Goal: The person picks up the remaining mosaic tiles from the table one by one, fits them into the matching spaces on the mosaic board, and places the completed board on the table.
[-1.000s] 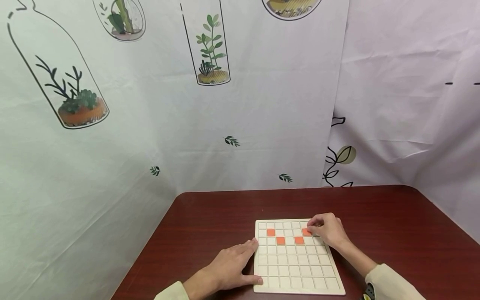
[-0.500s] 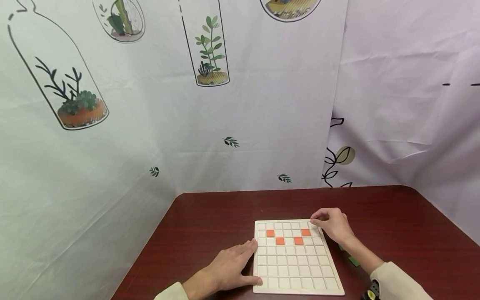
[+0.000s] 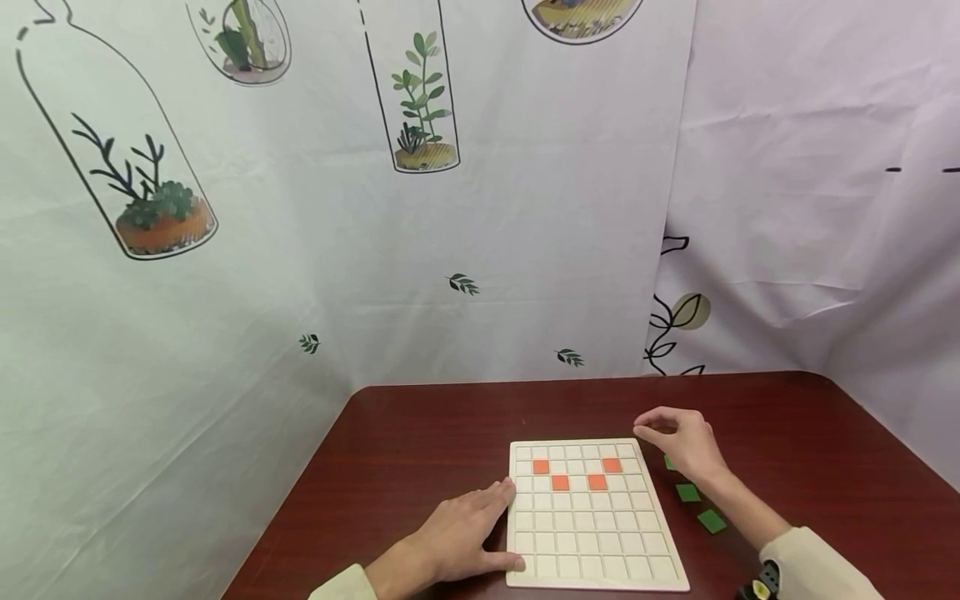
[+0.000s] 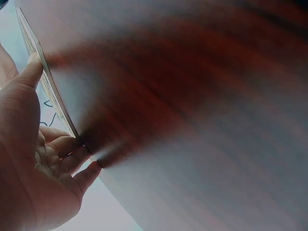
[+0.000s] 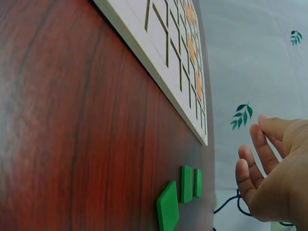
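A pale grid board (image 3: 577,533) lies flat on the table, with several orange square tiles (image 3: 560,482) set in its upper cells. My left hand (image 3: 461,533) rests along the board's left side; its thumb touches the lower left corner and its fingertips meet the edge higher up. In the left wrist view, the left hand (image 4: 43,154) has its thumb and fingers spread along the board's edge (image 4: 60,108). Past the board's upper right corner, my right hand (image 3: 686,442) is raised with loosely bent fingers and nothing visible in them. The right wrist view shows the right hand (image 5: 279,163) holding nothing.
Green square tiles (image 3: 687,492) lie in a row on the dark red table (image 3: 442,425), right of the board and partly under the right hand. A white cloth (image 3: 525,233) printed with plants and jars hangs behind the table's far edge.
My right hand has left the orange tile at the upper right and moved right, off the board, uncovering the green tiles. My left hand has stayed in place.
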{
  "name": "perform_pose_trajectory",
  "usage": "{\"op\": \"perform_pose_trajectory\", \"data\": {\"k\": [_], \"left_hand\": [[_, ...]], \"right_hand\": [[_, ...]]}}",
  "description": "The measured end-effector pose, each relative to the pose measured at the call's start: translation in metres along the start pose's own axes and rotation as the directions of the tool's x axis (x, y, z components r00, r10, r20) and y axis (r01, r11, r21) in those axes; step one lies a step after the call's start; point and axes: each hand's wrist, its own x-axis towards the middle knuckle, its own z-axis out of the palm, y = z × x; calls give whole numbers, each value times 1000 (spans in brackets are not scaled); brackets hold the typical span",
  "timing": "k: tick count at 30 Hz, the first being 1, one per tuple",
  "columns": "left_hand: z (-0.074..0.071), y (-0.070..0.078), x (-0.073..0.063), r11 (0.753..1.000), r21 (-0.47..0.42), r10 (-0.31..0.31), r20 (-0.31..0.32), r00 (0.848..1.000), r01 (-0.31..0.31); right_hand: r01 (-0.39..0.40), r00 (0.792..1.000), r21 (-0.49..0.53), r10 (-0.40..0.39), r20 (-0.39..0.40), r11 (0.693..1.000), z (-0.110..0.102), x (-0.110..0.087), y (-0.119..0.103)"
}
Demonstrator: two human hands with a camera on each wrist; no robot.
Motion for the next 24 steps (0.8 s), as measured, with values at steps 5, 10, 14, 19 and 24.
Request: {"op": "perform_pose_trajectory", "data": {"k": [5, 10, 14, 19, 24], "left_hand": [[1, 0, 0, 1000, -1, 3, 3, 1000, -3], [2, 1, 0, 1000, -14, -7, 19, 1000, 7], [1, 1, 0, 1000, -10, -12, 20, 1000, 12], [0, 1, 0, 1000, -3, -6, 9, 1000, 6], [0, 0, 0, 1000, -1, -5, 10, 1000, 5]], "right_hand": [[-10, 1000, -4, 10, -25, 1000, -11, -1, 6], [-56, 998, 7, 56, -29, 998, -21, -2, 14], [-97, 995, 3, 97, -32, 995, -27, -3, 20], [-142, 990, 6, 142, -22, 990, -33, -6, 28], [-162, 987, 10, 163, -20, 987, -38, -8, 33]]}}
